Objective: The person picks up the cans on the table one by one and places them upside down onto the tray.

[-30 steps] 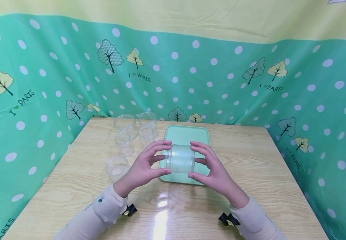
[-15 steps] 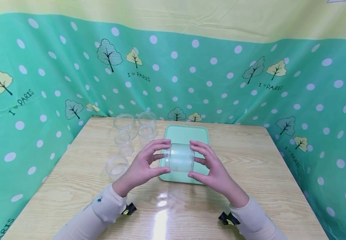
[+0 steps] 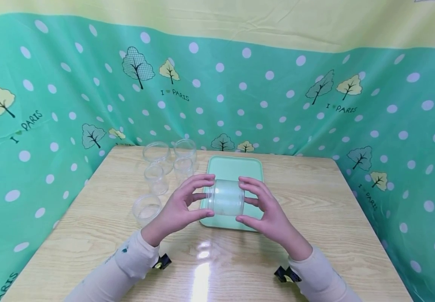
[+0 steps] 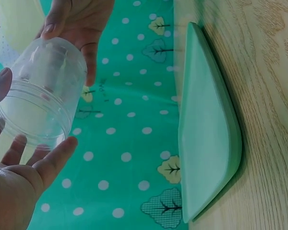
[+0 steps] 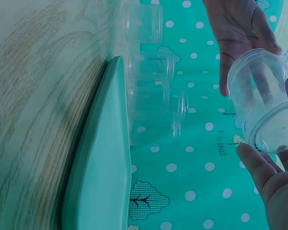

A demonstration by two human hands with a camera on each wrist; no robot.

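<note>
Between my two hands a clear plastic jar [image 3: 227,198] lies on its side in the air, above the pale green tray [image 3: 236,167]. My left hand [image 3: 187,203] grips the threaded mouth end with thumb and fingertips. At the other end, my right hand [image 3: 264,207] grips the base the same way. In the left wrist view the jar [image 4: 48,91] has no lid, and its ringed mouth faces the left palm. The right wrist view shows the round base of the jar [image 5: 271,127] towards the right palm.
Several clear jars stand on the wooden table [image 3: 315,209] left of the tray, among them a low wide jar [image 3: 147,209] near the left forearm and a small jar [image 3: 157,180] behind it. A green dotted curtain [image 3: 277,105] encloses the back and sides.
The hands and the jar keep the same pose throughout. Only a very slight shift of the whole head view shows.
</note>
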